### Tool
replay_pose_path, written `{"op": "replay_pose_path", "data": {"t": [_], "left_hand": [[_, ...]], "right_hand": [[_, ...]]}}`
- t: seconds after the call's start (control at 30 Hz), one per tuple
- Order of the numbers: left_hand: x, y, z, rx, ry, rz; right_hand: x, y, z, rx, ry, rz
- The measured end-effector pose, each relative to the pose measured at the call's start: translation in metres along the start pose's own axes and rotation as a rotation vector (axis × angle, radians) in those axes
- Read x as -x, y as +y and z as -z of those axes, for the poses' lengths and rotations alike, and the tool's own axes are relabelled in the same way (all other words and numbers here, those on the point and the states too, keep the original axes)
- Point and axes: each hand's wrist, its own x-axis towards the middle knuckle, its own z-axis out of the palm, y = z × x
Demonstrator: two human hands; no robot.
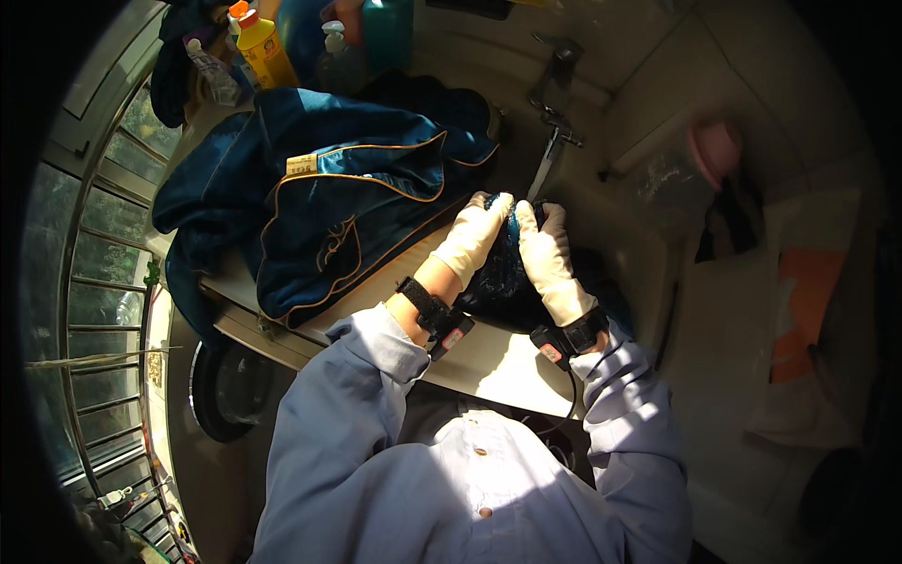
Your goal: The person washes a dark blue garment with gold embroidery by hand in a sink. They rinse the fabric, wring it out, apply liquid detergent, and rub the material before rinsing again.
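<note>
Both my hands wear cream rubber gloves and grip a wet dark-blue cloth (502, 271) side by side over the sink. My left hand (476, 236) pinches it near its upper end, and my right hand (546, 250) holds it just to the right. The cloth's lower part hangs in dark folds between and under my hands. A stream of water runs from the metal faucet (561, 132) down to the cloth just behind my fingers. Left of my hands, a dark-blue satin garment with gold piping (317, 247) lies heaped on the counter, its label showing.
Behind the garment stand a yellow bottle with a red cap (268, 53), a clear pump bottle (338, 56) and a green container (387, 32). A barred window (106, 282) is at left, above a round appliance door (232, 388). A pink object (715, 151) hangs on the right wall.
</note>
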Motion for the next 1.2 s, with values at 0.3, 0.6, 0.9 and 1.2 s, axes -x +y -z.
{"op": "replay_pose_path", "data": {"t": [0.3, 0.6, 0.9, 1.2], "left_hand": [[-0.018, -0.025, -0.02, 0.46, -0.136, -0.116], [0.007, 0.015, 0.019, 0.245, -0.061, 0.001], [0.021, 0.018, 0.035, 0.323, -0.257, 0.014], [0.025, 0.029, 0.041, 0.362, -0.465, -0.128]], "right_hand": [[-0.006, 0.019, -0.009, 0.016, -0.085, 0.422], [-0.038, 0.04, 0.056, -0.543, -0.527, -0.39], [-0.02, 0.024, 0.093, -0.511, -0.76, 0.165], [-0.03, 0.081, 0.043, 0.316, -0.594, 0.103]]}}
